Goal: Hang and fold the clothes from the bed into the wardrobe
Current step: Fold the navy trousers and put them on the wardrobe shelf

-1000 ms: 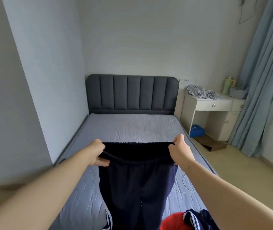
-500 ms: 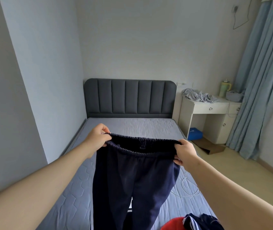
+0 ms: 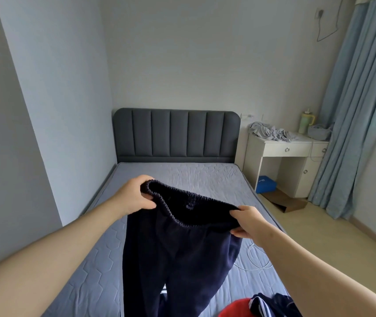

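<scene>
Navy sweatpants (image 3: 177, 252) hanging in the air above the grey quilted bed (image 3: 182, 177), left hand (image 3: 134, 196) pinching the elastic waistband (image 3: 173, 202) at one end, right hand (image 3: 250, 221) pinching the other, legs dangling down, red and navy clothes (image 3: 260, 306) lying at the bed's near edge

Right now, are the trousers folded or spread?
Spread: the trousers hang unfolded, waistband held by left hand and right hand.
</scene>
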A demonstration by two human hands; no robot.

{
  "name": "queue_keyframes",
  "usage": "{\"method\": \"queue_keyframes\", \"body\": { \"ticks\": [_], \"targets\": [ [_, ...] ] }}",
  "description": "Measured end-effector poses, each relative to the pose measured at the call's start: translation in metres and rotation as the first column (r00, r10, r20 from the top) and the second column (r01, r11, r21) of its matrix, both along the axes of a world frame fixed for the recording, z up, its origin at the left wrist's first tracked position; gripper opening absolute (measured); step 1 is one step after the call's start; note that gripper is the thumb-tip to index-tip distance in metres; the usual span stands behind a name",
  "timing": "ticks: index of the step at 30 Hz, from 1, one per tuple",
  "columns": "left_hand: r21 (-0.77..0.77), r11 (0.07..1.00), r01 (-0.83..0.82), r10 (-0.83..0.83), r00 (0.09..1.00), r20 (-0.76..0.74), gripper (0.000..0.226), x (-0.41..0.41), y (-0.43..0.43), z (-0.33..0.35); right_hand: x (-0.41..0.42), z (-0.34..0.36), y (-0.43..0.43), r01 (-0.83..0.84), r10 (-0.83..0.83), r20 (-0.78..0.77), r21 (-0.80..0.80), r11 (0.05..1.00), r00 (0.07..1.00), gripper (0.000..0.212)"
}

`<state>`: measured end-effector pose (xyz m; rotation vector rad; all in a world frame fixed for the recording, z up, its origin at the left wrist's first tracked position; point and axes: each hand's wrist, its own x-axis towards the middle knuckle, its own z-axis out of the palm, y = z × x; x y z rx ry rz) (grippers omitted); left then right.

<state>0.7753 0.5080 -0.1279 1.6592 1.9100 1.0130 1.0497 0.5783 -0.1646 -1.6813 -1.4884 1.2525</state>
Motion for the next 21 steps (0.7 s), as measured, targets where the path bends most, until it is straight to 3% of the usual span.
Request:
{"method": "queue_keyframes", "body": {
  "ticks": [2, 5, 8, 12, 15, 17, 21],
  "targets": [
    [0.095, 0.995, -0.041, 0.062, 0.972, -0.226, 0.031, 0.002, 0.0, -0.003, 0.001, -0.006, 0.0, -0.038, 0.031, 0.078, 0.086, 0.996, 0.996, 0.014],
    [0.154, 0.983, -0.101, 0.133, 0.968, -0.212, 0.011, 0.008, -0.001, -0.002, 0.005, -0.012, -0.002, -0.13, 0.092, 0.153, 0.26, 0.957, 0.984, 0.028],
    [0.169, 0.976, -0.137, 0.181, 0.943, -0.278, 0.01, 0.012, 0.0, 0.004, 0.002, -0.014, -0.008, -0.31, 0.215, 0.272, 0.377, 0.873, 0.938, 0.04],
    [0.228, 0.97, -0.087, 0.143, 0.961, -0.239, 0.011, 0.022, 0.003, 0.018, -0.003, -0.023, -0.012, -0.608, 0.396, 0.556, 0.268, 0.748, 0.731, 0.048],
    [0.316, 0.945, -0.088, 0.153, 0.97, -0.187, 0.009, 0.021, 0.003, 0.036, -0.002, -0.037, -0.016, -0.663, 0.445, 0.647, 0.126, 0.738, 0.619, 0.037],
    [0.349, 0.931, -0.106, 0.181, 0.965, -0.19, 0.009, 0.017, 0.003, 0.049, -0.006, -0.038, -0.021, -0.621, 0.362, 0.672, 0.186, 0.761, 0.646, 0.019],
    [0.256, 0.951, -0.175, 0.251, 0.918, -0.306, 0.012, 0.006, 0.003, 0.066, -0.012, -0.018, -0.019, -0.493, 0.216, 0.569, 0.392, 0.776, 0.793, 0.023]
  ]
}}
